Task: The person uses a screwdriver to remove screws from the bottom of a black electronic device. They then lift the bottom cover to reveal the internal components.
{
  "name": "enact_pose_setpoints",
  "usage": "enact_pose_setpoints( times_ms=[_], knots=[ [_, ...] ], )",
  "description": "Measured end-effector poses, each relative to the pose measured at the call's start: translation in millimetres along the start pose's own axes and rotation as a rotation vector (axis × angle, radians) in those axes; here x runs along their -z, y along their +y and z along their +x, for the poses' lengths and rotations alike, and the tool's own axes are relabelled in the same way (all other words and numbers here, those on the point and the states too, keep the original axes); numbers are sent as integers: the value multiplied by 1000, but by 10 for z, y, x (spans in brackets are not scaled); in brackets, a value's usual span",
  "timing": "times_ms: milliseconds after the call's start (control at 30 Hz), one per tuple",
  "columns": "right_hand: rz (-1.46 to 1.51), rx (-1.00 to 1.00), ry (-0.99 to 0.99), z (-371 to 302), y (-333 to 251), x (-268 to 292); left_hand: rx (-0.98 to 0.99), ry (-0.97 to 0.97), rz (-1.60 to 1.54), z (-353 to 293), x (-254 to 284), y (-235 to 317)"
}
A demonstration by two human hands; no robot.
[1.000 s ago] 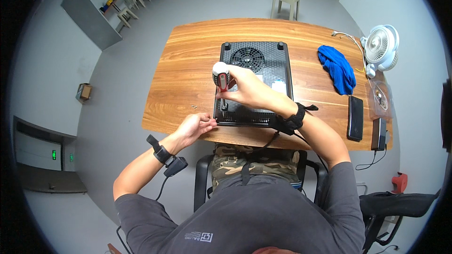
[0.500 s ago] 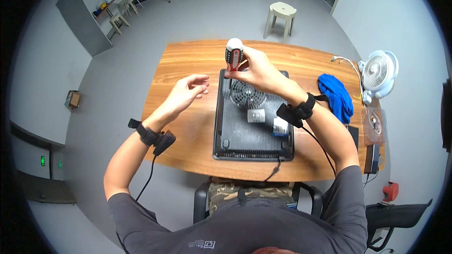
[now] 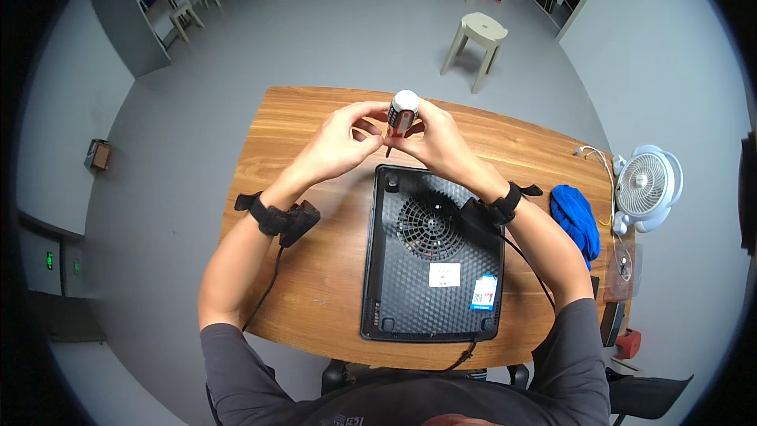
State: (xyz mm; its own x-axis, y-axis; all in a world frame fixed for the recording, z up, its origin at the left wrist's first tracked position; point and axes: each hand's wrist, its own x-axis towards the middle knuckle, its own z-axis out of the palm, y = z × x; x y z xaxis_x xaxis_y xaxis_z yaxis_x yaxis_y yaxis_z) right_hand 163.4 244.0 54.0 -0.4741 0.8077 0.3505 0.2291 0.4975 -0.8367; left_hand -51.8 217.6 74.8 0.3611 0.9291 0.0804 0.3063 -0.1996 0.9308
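My right hand (image 3: 441, 142) grips a screwdriver (image 3: 403, 114) with a white-capped, black and red handle, held upright with its dark shaft pointing down. Thumb and fingers of my left hand (image 3: 343, 142) close in on the same screwdriver from the left, their tips partly hidden by the handle. Both hands hover just beyond the far edge of a black laptop cooling pad (image 3: 418, 308), which lies underside up. A round fan grille (image 3: 431, 225) sits in its far half, with a white label (image 3: 445, 274) and a blue-and-white sticker (image 3: 483, 293) nearer me.
The wooden table (image 3: 307, 284) carries a blue cloth (image 3: 575, 225), a white fan (image 3: 645, 189) and a clear plastic box (image 3: 624, 272) along its right side. A cable (image 3: 461, 357) leaves the pad's near edge. Past the table stands a beige stool (image 3: 482, 29).
The screwdriver has moved from over the fan grille to beyond the pad's far edge. My left hand has come over from the left to meet it. The view has shifted too.
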Motion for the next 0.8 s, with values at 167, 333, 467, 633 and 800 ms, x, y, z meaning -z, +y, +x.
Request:
enact_pose_setpoints(
  times_ms=[167, 333, 467, 633, 800],
  knots=[
    [-2, 10, -53, 38, 98, -47, -269, 7, 248, 118, 91, 20],
    [5, 19, -106, 63, 101, -48, -289, -15, 178, 148, 99, 2],
    [-29, 16, -109, 32, 102, -55, -293, -51, 136, 171, 115, -14],
    [-31, -6, -128, 20, 178, -83, -314, -32, 142, 162, 99, -125],
    [-31, 9, -134, 3, 193, -76, -330, -37, 150, 174, 98, -113]
  ],
)
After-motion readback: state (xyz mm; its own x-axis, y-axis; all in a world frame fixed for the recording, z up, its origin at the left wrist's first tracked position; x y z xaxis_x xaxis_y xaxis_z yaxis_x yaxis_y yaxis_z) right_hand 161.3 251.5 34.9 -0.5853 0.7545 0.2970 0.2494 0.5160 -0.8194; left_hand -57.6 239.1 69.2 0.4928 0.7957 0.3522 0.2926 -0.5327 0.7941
